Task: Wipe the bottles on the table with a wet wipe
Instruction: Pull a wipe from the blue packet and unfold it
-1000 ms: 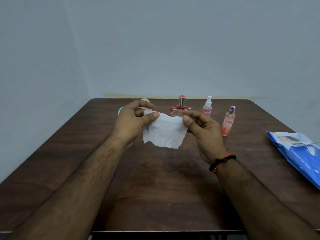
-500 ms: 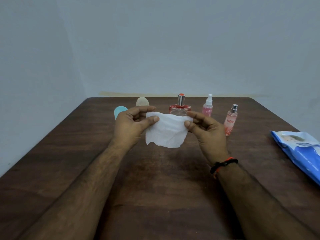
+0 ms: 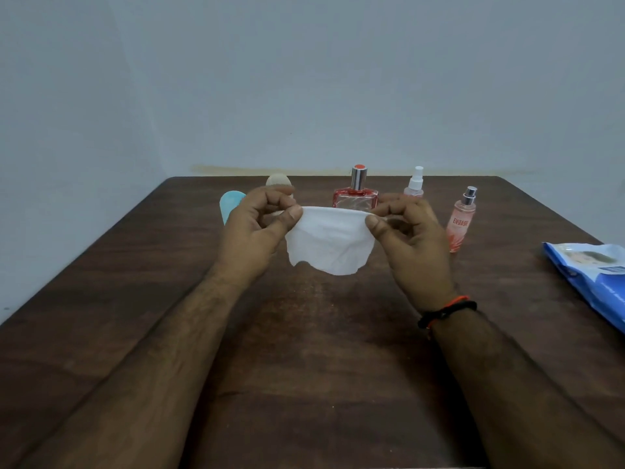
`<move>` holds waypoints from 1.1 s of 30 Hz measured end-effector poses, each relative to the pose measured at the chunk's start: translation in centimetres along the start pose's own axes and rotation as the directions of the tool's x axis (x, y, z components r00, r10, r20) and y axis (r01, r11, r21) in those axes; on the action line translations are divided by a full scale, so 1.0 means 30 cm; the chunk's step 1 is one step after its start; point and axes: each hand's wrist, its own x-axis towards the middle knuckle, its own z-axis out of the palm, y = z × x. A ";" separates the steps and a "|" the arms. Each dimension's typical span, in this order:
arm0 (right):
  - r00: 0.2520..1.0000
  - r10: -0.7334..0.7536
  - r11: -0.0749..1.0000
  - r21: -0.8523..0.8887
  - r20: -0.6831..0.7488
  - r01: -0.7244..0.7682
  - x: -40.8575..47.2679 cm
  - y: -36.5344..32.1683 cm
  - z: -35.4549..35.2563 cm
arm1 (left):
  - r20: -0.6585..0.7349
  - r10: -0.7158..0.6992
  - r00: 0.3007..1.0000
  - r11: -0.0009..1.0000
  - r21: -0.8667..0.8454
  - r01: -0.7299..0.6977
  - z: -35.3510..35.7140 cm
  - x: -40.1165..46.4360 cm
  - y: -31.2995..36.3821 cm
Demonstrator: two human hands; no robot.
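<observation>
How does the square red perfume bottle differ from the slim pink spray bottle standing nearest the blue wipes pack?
The square red perfume bottle is wide and squat; the slim pink spray bottle is narrow and tall. The red one stands farther back, its base hidden by the white wet wipe; the pink one shows in full and bears red lettering. Both stand upright with silver tops, untouched.

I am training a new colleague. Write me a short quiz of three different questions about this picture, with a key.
1. True or false: the wet wipe lies flat on the table.
2. Which hands pinch the wipe? A) left hand only B) right hand only C) both
3. Fill in: the blue wipes pack lies at the table's ___ edge.

Key: 1 false, it hangs between the hands; 2 C; 3 right.
</observation>
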 end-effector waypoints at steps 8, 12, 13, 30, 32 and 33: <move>0.994 0.080 0.950 0.295 0.077 -0.099 -0.011 -0.011 0.028 | 0.073 -0.129 0.989 0.942 -0.302 0.145 0.035 -0.010 -0.003; 0.993 0.102 0.932 0.343 0.065 -0.118 -0.014 -0.022 0.023 | 0.096 -0.196 0.976 0.913 -0.346 0.218 0.042 -0.017 -0.004; 0.992 0.108 0.931 0.345 0.062 -0.123 -0.014 -0.024 0.023 | 0.098 -0.205 0.974 0.911 -0.346 0.226 0.043 -0.019 -0.005; 0.965 0.118 0.909 0.366 0.234 -0.200 -0.027 -0.038 0.019 | 0.431 -0.147 0.890 0.958 -0.161 0.236 0.032 -0.041 -0.022; 0.968 0.108 0.908 0.374 0.225 -0.188 -0.026 -0.037 0.017 | 0.418 -0.143 0.897 0.959 -0.164 0.229 0.035 -0.042 -0.019; 0.969 0.097 0.910 0.375 0.227 -0.179 -0.026 -0.037 0.016 | 0.416 -0.141 0.898 0.957 -0.176 0.232 0.034 -0.043 -0.017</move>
